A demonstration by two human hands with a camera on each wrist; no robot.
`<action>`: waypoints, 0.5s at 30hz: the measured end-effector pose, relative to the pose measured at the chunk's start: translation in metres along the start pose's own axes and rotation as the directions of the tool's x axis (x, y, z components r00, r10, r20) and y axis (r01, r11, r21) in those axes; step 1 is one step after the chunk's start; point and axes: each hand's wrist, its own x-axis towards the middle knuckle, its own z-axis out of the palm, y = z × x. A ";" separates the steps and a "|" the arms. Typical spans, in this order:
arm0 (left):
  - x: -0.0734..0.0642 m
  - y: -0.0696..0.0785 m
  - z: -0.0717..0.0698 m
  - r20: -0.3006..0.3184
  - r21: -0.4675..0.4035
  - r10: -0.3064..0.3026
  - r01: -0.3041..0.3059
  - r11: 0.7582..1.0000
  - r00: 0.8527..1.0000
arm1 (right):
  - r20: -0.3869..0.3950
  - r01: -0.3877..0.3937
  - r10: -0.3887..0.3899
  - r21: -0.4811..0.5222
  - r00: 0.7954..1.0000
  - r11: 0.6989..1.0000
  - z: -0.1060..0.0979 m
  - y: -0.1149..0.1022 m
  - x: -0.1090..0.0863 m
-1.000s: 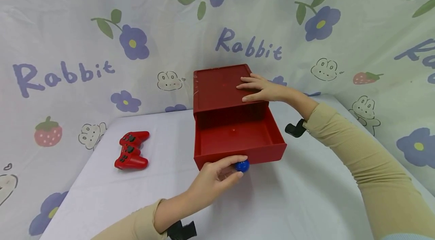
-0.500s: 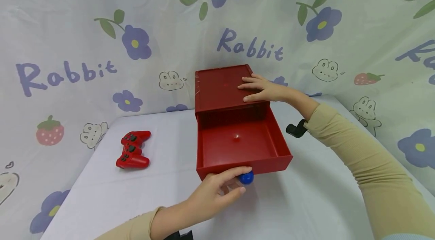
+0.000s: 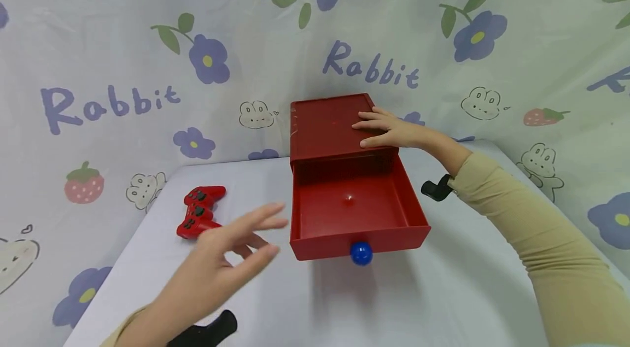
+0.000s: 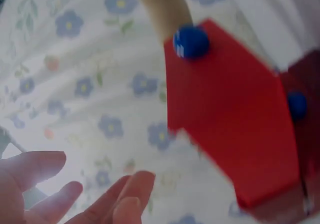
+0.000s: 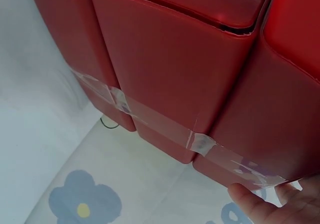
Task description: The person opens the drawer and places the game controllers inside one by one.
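A red drawer [image 3: 320, 247] stands pulled out of its red cabinet [image 3: 322, 128], and its inside shows bare except for a small shiny spot on the floor. On the drawer's front is a round blue knob [image 3: 361, 253]. My left hand [image 3: 216, 262] is in the air to the left of the drawer, fingers loosely spread, holding nothing. My right hand [image 3: 391, 129] rests on the cabinet's top with its fingers spread. In the left wrist view a second blue knob [image 4: 297, 105] shows on the cabinet's darker red face.
A red game controller [image 3: 198, 210] lies on the white-covered table [image 3: 261, 292], left of the cabinet and partly behind my left hand. A printed curtain [image 3: 256, 52] hangs close behind. Clear tape [image 5: 160, 126] runs across the cabinet's sections in the right wrist view.
The drawer has come further out toward me. My left hand has let go of the blue knob and moved left. The right hand has stayed on the cabinet's top.
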 end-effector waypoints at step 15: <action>0.012 -0.095 -0.074 -0.329 0.213 -0.330 0.410 0.887 0.885 | -0.011 0.017 -0.017 -0.008 1.000 1.000 0.001 0.004 0.001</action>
